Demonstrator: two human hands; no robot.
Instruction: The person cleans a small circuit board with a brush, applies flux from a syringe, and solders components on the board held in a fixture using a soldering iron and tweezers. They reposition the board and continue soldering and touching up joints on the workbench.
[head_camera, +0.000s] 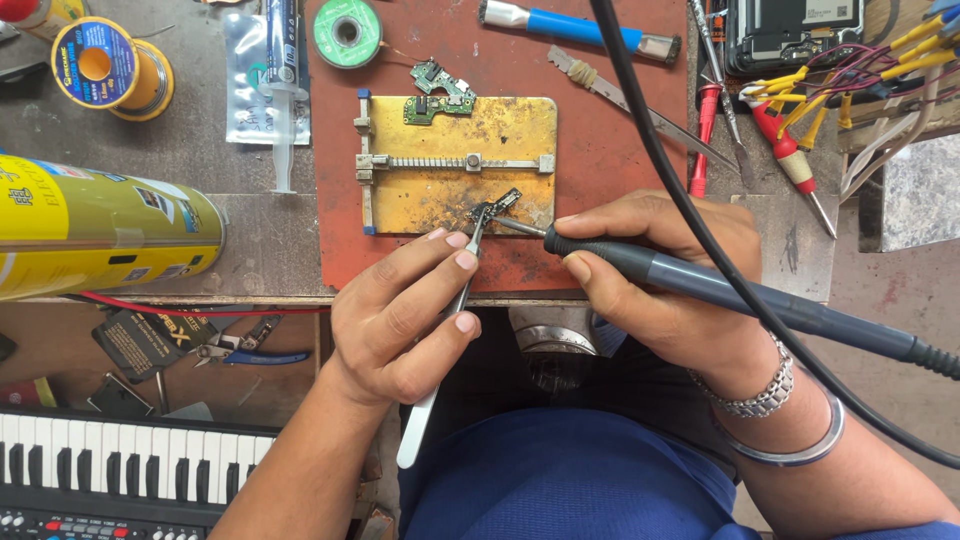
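My left hand (400, 315) grips silver tweezers (432, 375) whose tips pin a small dark circuit board (497, 206) onto a yellowed metal holder plate (520, 130). My right hand (665, 275) holds a dark grey soldering iron (730, 292) like a pen, with its tip touching the small board from the right. A second small green board (438, 105) lies at the plate's top edge. The plate rests on a red mat (600, 150).
A yellow spray can (100, 235) lies at left, with solder spools (110, 65) (347, 32) and a syringe (283, 90) behind. Screwdrivers (790, 150), a blade (640, 110) and coloured wires (870, 65) crowd the right. A keyboard (120, 470) and pliers (245, 350) sit below the bench edge.
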